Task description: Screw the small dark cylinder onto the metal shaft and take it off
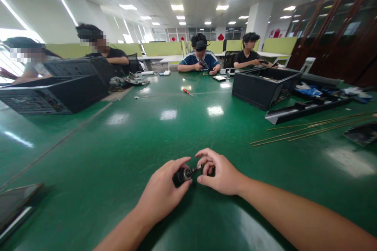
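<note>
Low in the head view, my left hand (165, 184) is wrapped round a small black drill (180, 176). Its metal chuck and thin bit point right, toward my other hand; most of the body is hidden in the palm. My right hand (219, 172) is just beyond the bit's tip, fingers loosely curled and thumb apart from them. Nothing shows in its grasp, and I cannot tell whether a fingertip touches the bit. Both hands are above the green table (132, 157).
Black computer cases (253, 90) stand at right and left. Thin brass-coloured rods (294, 131) and a dark metal rail (306, 108) lie at right. An orange screwdriver (187, 91) lies mid-table. A dark panel (17, 208) is at lower left. Several people sit across the table, one holding a drill (204, 63).
</note>
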{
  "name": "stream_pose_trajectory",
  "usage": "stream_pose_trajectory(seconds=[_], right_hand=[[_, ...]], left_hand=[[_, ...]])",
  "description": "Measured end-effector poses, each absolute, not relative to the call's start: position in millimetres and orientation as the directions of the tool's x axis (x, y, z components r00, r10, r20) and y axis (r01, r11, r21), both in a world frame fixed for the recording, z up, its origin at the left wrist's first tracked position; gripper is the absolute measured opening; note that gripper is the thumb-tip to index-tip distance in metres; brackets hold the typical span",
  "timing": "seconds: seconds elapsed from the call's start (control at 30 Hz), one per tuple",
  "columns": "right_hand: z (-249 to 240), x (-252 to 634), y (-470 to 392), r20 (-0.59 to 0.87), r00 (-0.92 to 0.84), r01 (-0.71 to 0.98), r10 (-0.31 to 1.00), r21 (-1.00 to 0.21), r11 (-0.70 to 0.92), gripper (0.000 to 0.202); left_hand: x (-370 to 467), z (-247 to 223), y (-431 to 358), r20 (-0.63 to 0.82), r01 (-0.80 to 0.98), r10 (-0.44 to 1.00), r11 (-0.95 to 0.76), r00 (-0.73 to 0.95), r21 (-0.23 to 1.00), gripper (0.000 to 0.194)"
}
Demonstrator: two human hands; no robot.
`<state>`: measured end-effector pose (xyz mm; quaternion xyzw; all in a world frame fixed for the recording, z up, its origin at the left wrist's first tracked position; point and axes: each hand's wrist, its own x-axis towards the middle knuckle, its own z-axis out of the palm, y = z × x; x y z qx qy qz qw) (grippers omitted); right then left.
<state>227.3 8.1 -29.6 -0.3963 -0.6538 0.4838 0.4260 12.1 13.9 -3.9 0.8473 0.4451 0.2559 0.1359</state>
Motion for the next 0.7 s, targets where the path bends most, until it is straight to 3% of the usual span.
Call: stream_pose_trajectory(seconds=[0.2, 0.7], right_hand=[[-24.6, 227.4, 4.4, 0.206, -0.392, 0.272, 0.897, -0.905, 0.327, 0.038], [-19.4, 226.2, 0.5, 0.229, -0.395, 0.362, 0.890, -0.851, 0.380, 0.021]], left_hand=[[8.0, 2.8, 9.9, 0.420, 0.608, 0.757, -0.653, 0.500, 0.452, 0.021], [8.1, -3.7, 9.8, 0.441, 0.545, 0.717, -0.697, 0.539, 0.467, 0.041]])
